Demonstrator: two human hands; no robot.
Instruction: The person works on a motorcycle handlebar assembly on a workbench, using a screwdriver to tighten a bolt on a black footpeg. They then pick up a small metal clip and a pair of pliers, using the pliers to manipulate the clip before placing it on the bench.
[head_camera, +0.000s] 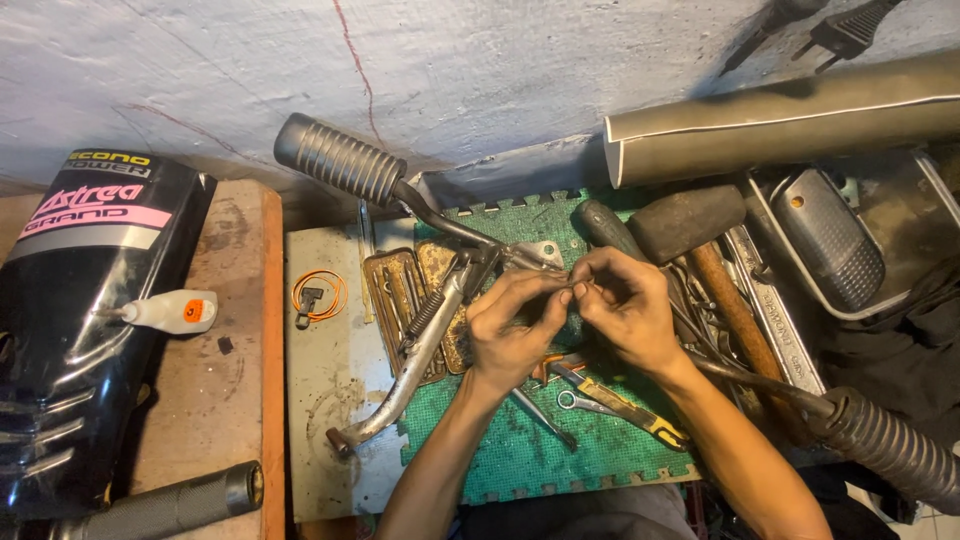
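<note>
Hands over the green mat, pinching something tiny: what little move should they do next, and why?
Probably keep the pinch and lift it nearer the eyes. The left hand and right hand meet fingertip to fingertip above the green foam puzzle mat, and the piece between them is too small to make out.

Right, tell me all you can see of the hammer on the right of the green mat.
The hammer has a dark, rounded, barrel-shaped head, dull and scuffed, that looks like rubber or worn metal, on a brown wooden handle with a reddish tint. It lies flat with the head toward the wall and the handle running down and right across a pile of steel wrenches. A dark grip lies by its head. The right hand is close beside it, not touching.
</note>
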